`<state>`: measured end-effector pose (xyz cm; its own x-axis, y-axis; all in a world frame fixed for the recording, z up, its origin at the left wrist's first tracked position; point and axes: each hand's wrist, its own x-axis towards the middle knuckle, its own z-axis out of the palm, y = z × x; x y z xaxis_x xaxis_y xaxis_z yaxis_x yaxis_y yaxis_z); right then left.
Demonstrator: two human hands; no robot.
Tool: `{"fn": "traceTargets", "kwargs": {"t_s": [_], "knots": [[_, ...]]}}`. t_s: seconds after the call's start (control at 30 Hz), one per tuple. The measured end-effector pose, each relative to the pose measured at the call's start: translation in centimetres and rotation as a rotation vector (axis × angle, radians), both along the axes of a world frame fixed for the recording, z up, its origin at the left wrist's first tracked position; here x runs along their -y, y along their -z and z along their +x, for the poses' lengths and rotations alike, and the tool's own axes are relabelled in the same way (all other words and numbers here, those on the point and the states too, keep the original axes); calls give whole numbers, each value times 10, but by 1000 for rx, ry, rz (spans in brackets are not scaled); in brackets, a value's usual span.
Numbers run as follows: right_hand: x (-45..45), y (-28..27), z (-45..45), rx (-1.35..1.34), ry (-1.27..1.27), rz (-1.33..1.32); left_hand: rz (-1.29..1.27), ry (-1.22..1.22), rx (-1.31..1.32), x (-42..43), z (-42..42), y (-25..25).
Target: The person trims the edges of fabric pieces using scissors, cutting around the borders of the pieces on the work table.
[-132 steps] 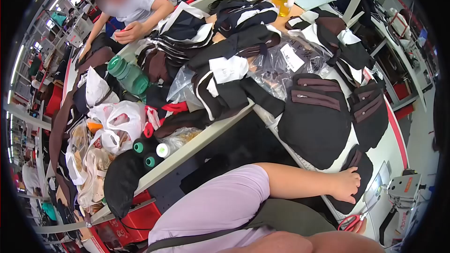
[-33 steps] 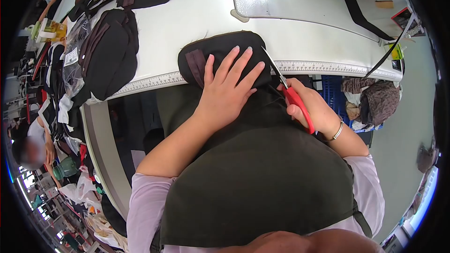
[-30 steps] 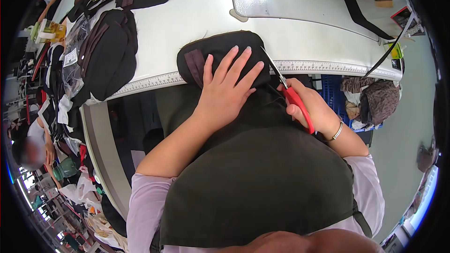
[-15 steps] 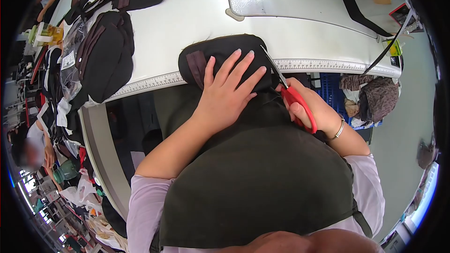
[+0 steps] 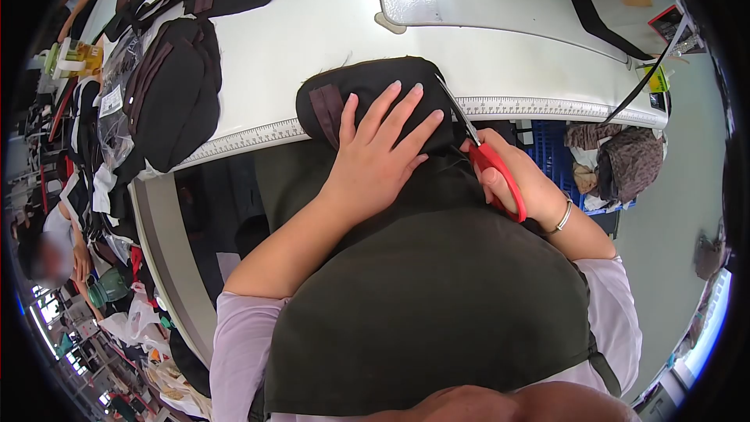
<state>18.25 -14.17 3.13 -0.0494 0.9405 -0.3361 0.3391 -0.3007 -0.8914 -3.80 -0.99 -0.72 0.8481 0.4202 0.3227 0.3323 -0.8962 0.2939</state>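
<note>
Across the ruler strip (image 5: 539, 109) at the counter's (image 5: 266, 62) near edge: black fabric piece (image 5: 361, 82), mostly on the far side, near side partly hidden by the left hand (image 5: 371, 155).

Head view only. Change: 4.4 s ago, camera faced the cluttered side; now it's square over the strip, both hands in frame. Last half second nearly static. My read: piece is being steadied against the blades; no cut visible.

Left grip: fingers spread, palm down on the piece, pinching nothing. Right hand (image 5: 525, 180), near side of strip, curled round the handles of the scissors (image 5: 480, 153). Blade gap: can't tell.

Orientation: piece's long axis roughly parallel to the strip, rounded end left, brown band (image 5: 326, 113) crosswise on it. Scissors slant across the strip, tips away from the person and leftward, along the piece's right edge.
</note>
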Motion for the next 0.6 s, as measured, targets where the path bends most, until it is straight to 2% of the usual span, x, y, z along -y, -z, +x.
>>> {"fn": "traceTargets", "kwargs": {"t_s": [0.6], "knots": [[-1, 7, 5, -141, -8, 10, -99, 92, 0, -1, -1, -5]]}}
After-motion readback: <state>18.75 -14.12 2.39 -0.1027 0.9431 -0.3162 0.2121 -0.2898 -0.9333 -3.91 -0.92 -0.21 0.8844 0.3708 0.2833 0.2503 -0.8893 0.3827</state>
